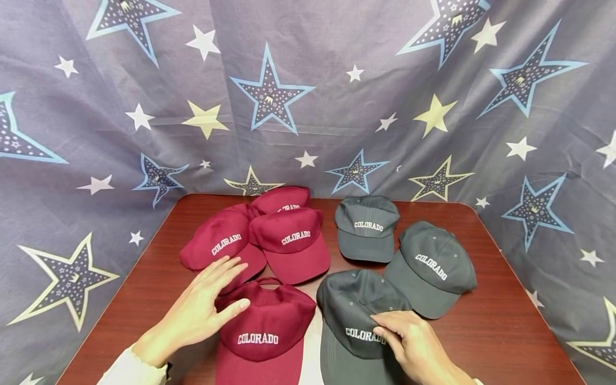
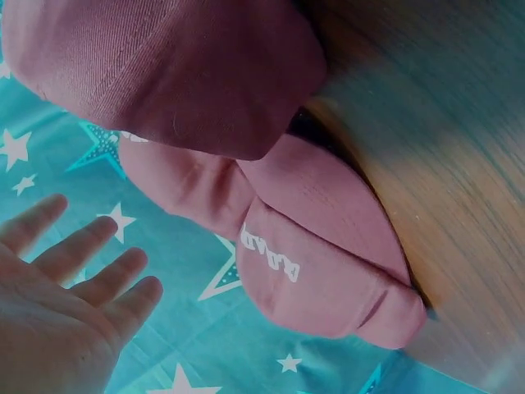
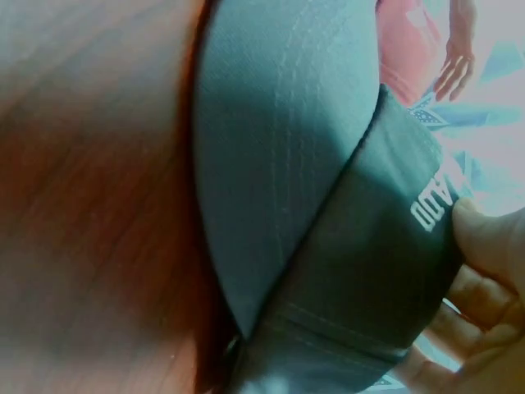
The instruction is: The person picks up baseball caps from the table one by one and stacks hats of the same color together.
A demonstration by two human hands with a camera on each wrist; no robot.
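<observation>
At the near side of the table, a dark red cap point(image 1: 262, 313) and a dark grey cap point(image 1: 351, 302) lie side by side, both lettered COLORADO, brims toward me. My left hand point(image 1: 199, 299) is spread with straight fingers at the left of the red cap, its thumb over the crown in the head view. The left wrist view shows that palm point(image 2: 49, 336) holding nothing. With thumb and curled fingers, my right hand point(image 1: 416, 342) pinches the right side of the grey cap's crown, beside the lettering. In the right wrist view the thumb point(image 3: 484, 234) presses the grey fabric.
Several more red caps point(image 1: 295, 238) overlap behind at the left. Two other grey caps, one at the back point(image 1: 368, 219) and one at the right point(image 1: 435, 267), sit on the brown table point(image 1: 510, 331). A star-patterned cloth point(image 1: 317, 107) hangs behind and around it.
</observation>
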